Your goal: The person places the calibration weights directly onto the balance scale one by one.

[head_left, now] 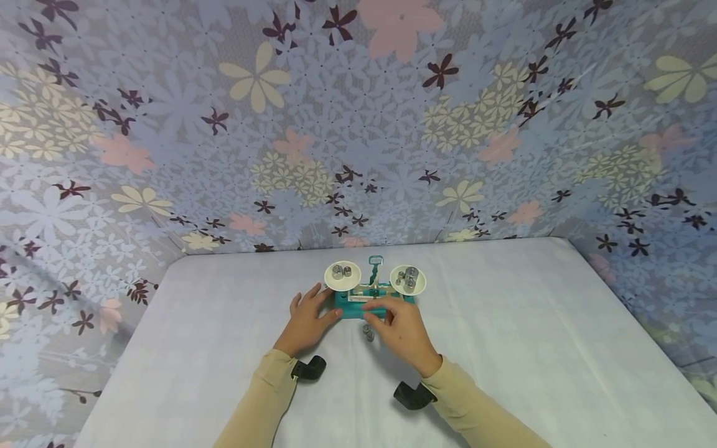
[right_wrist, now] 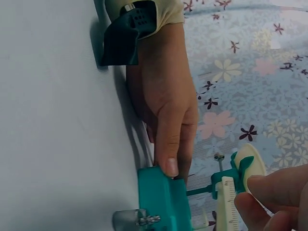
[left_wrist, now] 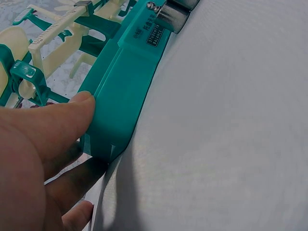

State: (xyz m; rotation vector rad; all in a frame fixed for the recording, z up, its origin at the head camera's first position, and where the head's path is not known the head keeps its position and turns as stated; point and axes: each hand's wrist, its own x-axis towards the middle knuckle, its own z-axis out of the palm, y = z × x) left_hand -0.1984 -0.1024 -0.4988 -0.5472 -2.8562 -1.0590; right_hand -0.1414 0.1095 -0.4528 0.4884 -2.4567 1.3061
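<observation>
A small balance scale (head_left: 353, 310) with a green base and two cream pans stands on the table. My left hand (head_left: 305, 323) grips the left end of the base, thumb on top and fingers at its end face. Over the front of the scale is my right hand (head_left: 404, 330), thumb and forefinger bent toward each other with a gap between. In the right wrist view those fingers (right_wrist: 274, 185) overlap the scale close to its ruled beam (right_wrist: 227, 204). Two metal weights lie in the left pan (head_left: 333, 285); several sit in the right pan (head_left: 421, 283).
Metal weights (head_left: 368, 332) stand on the white-covered table (head_left: 224, 336) just in front of the base. Flower-patterned cloth (head_left: 358, 155) rises behind the table's far edge. Dark camera mounts (head_left: 413, 396) sit on both wrists.
</observation>
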